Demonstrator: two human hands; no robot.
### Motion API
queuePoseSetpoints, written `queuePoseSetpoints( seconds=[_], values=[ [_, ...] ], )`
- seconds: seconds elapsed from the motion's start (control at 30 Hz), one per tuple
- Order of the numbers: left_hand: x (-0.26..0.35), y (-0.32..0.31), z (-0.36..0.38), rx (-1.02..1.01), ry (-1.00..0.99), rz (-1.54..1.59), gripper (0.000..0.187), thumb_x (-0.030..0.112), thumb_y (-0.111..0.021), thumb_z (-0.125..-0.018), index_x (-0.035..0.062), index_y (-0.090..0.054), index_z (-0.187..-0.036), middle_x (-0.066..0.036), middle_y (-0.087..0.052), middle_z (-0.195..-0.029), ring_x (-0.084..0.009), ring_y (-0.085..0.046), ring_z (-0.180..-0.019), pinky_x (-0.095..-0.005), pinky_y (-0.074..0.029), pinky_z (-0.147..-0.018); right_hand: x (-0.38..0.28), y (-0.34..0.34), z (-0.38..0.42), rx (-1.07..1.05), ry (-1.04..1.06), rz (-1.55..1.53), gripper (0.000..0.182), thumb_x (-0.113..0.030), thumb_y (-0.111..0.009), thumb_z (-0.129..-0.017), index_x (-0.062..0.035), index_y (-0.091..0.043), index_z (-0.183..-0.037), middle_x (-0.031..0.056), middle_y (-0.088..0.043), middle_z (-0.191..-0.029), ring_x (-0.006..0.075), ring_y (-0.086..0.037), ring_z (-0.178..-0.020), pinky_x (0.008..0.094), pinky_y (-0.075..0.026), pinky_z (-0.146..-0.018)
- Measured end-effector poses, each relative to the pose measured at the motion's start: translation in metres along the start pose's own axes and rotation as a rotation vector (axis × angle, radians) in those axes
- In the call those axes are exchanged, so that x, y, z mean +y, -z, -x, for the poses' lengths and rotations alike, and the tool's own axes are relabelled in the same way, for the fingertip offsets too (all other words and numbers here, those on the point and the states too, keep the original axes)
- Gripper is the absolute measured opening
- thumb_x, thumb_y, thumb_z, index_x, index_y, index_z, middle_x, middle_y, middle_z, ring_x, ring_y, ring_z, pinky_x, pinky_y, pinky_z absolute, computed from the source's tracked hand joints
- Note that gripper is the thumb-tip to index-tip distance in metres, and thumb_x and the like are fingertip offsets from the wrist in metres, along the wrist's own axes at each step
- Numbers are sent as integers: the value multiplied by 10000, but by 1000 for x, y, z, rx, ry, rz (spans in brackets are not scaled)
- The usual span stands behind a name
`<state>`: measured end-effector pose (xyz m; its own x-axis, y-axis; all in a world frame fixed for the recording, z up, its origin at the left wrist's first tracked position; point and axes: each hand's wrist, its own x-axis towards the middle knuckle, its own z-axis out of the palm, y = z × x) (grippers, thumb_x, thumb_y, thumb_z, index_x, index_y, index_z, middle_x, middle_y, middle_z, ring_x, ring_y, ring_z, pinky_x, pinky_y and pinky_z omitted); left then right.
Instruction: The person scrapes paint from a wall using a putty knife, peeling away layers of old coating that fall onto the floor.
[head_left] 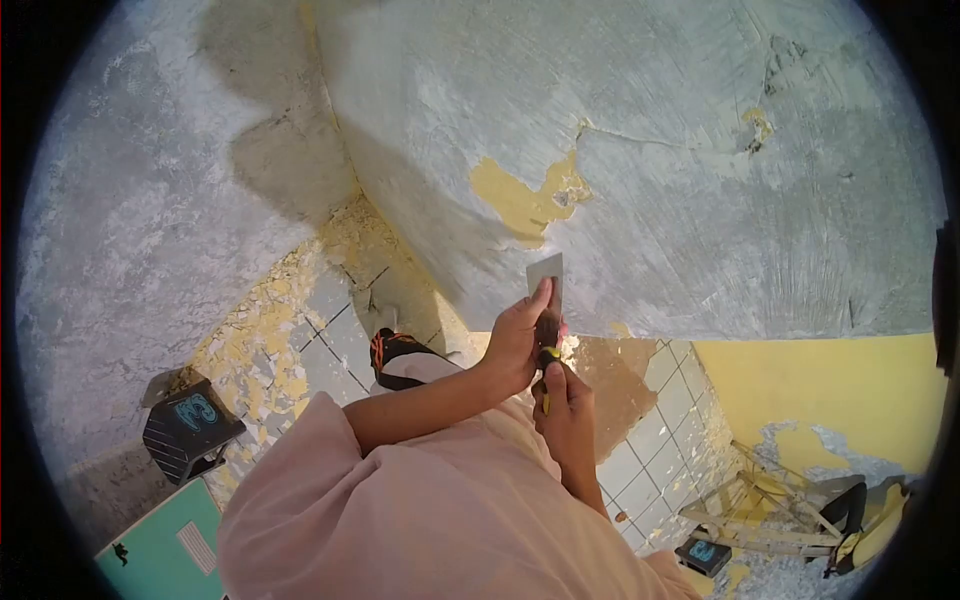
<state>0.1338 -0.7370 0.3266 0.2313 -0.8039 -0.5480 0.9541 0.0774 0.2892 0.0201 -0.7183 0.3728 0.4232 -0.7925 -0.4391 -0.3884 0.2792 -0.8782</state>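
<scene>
My left hand (pixel 515 340) is closed on the metal blade of a scraper (pixel 545 268), its thumb lying along the blade. Just below it, my right hand (pixel 568 405) is wrapped round the scraper's black and yellow handle (pixel 547 358). The blade points up, towards the grey scraped wall (pixel 690 220). Above the blade, a yellow paint patch (pixel 525 200) remains on the wall. Something pink shows beside my left fingers, too small to make out.
Paint flakes (pixel 270 340) litter the tiled floor (pixel 335 320) at the left. A black step stool (pixel 190 430) stands by the left wall, above a green board (pixel 165 545). At lower right lie a wooden ladder (pixel 770 510) and a black box (pixel 703 555).
</scene>
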Motion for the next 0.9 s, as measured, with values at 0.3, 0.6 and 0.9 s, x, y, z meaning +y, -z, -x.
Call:
queuePoseSetpoints(
  seconds=[0.3,0.6,0.9],
  values=[
    [10,-1,-22,-62,-139,54,338,465,-553,-843,131,-511,-824,-6,-497,-610,-103,-471,-509,-224,-389,-484,-1,-11,-36,22,157,105,359,-318,-414,-943,-3,-543,-831,-17,-425,-557,43,-366,-451,211,-294,-403],
    [19,-8,-6,-39,-104,-20,384,449,-592,-826,92,-493,-725,-33,-496,-594,-114,-474,-495,-225,-377,-452,-2,-11,-24,50,132,81,356,-276,-405,-947,41,-562,-906,-1,-440,-561,63,-386,-488,243,-306,-434],
    [27,-11,13,-86,-57,-100,375,453,-558,-847,99,-470,-758,-12,-498,-635,-109,-499,-531,-229,-405,-482,-26,-12,-3,-30,55,39,331,-271,-410,-947,25,-550,-900,-24,-422,-564,39,-370,-473,218,-304,-432]
  ],
)
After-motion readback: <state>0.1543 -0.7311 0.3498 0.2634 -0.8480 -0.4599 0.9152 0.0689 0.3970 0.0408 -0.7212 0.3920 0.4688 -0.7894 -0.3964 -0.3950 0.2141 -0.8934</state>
